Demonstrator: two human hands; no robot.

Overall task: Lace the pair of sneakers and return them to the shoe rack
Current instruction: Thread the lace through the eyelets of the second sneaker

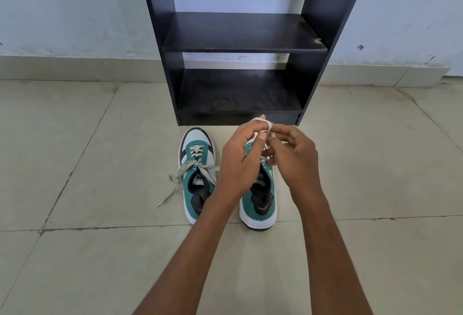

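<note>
Pinching the lace (260, 121), both hands' grips hold it looped above the right sneaker (260, 204).

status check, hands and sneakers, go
Left hand and right hand both pinching right sneaker lace. Left sneaker laced, on floor. Rack shelves bare.

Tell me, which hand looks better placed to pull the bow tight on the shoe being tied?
Probably the left hand: the lace is looped over its fingers above the right sneaker, so it already controls the loop. The right hand pinches the lace beside it and seems only to steady it.
</note>
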